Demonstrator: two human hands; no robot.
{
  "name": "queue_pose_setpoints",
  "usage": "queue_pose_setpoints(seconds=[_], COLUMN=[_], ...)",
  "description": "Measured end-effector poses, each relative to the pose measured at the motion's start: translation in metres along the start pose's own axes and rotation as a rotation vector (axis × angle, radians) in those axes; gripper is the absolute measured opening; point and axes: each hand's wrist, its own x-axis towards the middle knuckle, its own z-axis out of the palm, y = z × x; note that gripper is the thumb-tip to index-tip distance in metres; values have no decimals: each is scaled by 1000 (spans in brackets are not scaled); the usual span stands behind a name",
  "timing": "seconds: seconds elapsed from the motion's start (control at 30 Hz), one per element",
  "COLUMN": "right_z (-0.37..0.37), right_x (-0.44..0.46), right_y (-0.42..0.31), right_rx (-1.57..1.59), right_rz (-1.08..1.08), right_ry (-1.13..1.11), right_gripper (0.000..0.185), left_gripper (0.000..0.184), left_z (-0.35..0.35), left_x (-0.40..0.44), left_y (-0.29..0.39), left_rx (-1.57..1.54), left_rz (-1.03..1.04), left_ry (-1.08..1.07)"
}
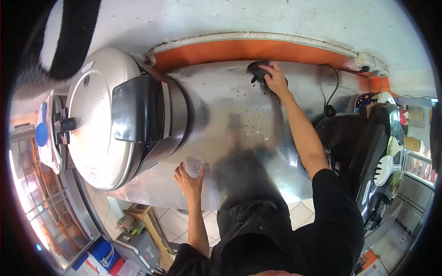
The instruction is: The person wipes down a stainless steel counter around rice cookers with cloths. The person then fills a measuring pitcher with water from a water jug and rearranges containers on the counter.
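Note:
My left hand point(189, 183) is closed around a small clear plastic container point(194, 166) near the front edge of the steel counter point(216, 133). Stretched to the back of the counter, my right hand point(277, 82) presses on a crumpled black thing that looks like a cloth point(258, 71), close to the orange strip along the wall. Its exact shape is partly hidden under my fingers. Dark and pale crumbs point(251, 125) lie scattered across the steel between my hands.
A large silver cooker point(103, 124) with a black handle block takes up the left side. To the right stands a black appliance point(347, 138) with white slotted utensils point(384, 170) beside it. A black cable point(337, 85) runs near the wall sockets point(368, 62).

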Motion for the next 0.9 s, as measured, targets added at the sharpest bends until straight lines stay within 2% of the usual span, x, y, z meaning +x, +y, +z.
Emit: queue_pose_setpoints(seconds=[0.03,0.13,0.17,0.27,0.3,0.4,0.43,0.57,0.6,0.67,0.7,0.8,0.9], right_z=[3,26,35,43,44,43,54,96,93,83,75,83,116], right_x=[8,19,19,21,26,50,51,28,19,9,17,52,92], right_y=[-7,-18,-28,-46,-49,-69,-73,-93,-109,-127,-137,-140,-154], right_rx=[54,-158,-139,-75,47,183,193,-52,-97,58,131,195,93], right_rz=[26,55,96,-172,-205,-57,-48,-283,-388,-461,-379,-336,-270], right_ry=[13,19,-2,-297,-384,-398,-312,-377,-510,-752,-889,-603,-427], right_gripper=[42,40,39,38,38,39,41,42,40,39,36,40,48], left_gripper=[86,85,85,85,85,84,84,83,84,84,84,85,86], left_z=[-4,-16,-17,-20,-21,-27,-29,-29,-31,-34,-34,-32,-35], left_x=[2,-1,-2,-6,-7,-7,-7,-11,-12,-16,-19,-25,-34], left_y=[-3,-21,-27,-39,-40,-42,-40,-47,-47,-50,-52,-59,-61], left_rx=[4,26,30,20,15,14,18,25,22,18,21,32,29], left_rz=[-17,-64,-74,-130,-133,-145,-146,-147,-161,-193,-201,-228,-248], left_ry=[12,51,65,78,85,112,117,122,121,122,126,133,125])
